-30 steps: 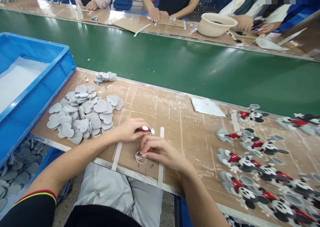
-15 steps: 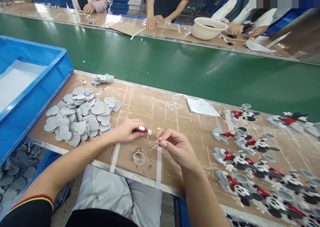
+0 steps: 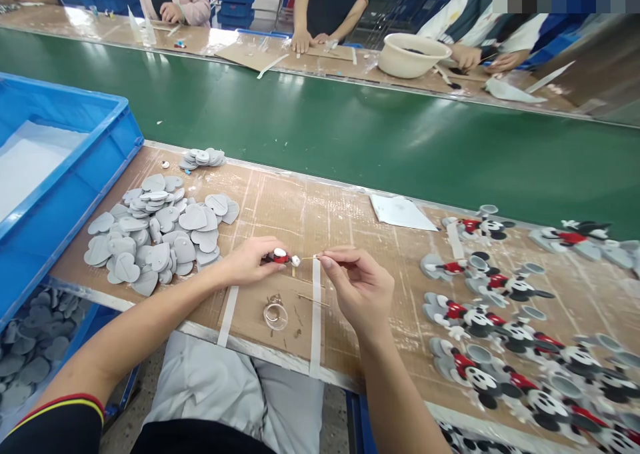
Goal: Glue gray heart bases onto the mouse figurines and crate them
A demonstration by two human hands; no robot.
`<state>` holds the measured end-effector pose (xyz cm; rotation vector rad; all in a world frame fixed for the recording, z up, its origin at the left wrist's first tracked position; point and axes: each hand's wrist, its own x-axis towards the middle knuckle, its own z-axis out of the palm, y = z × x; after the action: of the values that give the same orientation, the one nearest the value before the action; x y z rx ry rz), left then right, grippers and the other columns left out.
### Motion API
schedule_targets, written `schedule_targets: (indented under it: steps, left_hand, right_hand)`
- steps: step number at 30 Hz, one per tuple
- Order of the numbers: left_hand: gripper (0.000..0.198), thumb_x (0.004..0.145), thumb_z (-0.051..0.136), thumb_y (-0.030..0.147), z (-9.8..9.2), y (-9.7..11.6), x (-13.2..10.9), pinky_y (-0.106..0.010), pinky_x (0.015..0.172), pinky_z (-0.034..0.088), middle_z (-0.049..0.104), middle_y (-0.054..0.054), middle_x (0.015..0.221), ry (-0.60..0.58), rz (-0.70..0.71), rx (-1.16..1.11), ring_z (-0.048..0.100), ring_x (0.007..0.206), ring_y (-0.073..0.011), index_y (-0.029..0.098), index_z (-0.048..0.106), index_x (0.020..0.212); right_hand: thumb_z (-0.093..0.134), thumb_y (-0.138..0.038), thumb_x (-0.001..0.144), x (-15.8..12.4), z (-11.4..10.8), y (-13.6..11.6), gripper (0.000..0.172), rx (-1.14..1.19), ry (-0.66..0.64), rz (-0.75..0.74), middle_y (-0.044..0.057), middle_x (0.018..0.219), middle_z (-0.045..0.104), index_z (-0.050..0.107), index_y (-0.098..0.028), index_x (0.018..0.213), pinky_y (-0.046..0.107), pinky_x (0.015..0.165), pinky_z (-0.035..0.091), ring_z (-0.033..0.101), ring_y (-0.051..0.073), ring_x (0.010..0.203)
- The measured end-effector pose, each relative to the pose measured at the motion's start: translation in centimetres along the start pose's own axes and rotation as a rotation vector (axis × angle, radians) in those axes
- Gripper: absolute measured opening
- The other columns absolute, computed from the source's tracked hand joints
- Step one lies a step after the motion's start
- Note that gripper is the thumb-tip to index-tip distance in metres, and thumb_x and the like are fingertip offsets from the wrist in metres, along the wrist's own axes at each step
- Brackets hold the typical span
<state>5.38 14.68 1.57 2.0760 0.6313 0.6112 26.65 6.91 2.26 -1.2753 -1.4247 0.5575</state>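
R hand (image 3: 357,281) has gone up a bit since 0.5 s ago in the head view, & its thin stick (image 3: 311,258), tipped down then, now lies near flat & aims at the frame's left. L hand (image 3: 253,261) & the small figure (image 3: 281,257) are abt where they were, mid-frame, over the desk (image 3: 345,214).

Figure is red, white & black. Its long way runs left to right across the frame, w/ the white end poking out right of the L hand's grip. That grip is closed round the other end; fingers hide some of it. R hand's grip is a tight pinch on the stick. Stick tip is just beside the white end, nearly in line w/ it; can't tell if they touch. L hand is the nearer one, as it has the figure.

Labels: no words readable, on the blue bin (image 3: 95,167) at left or elsewhere. Mouse figures (image 3: 477,321) at lower right look like Mickey; no brand name shows.
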Motion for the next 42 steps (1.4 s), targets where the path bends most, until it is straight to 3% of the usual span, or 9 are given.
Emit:
schedule_targets:
  steps: [42]
  left_hand:
    - [0.014, 0.093, 0.059, 0.023, 0.3, -0.1, 0.0, -0.028, 0.083, 0.046, 0.071, -0.007, 0.097, 0.007, -0.013, 0.021, 0.065, 0.090, -0.0182, 0.016, 0.067, 0.102]
  right_hand:
    - [0.065, -0.025, 0.090, 0.2, 0.6, -1.0, 0.011, -0.184, -0.117, -0.101, 0.003, 0.080, 0.070, 0.062, -0.022, 0.080, 0.029, 0.062, 0.051, 0.065, 0.016, 0.069]
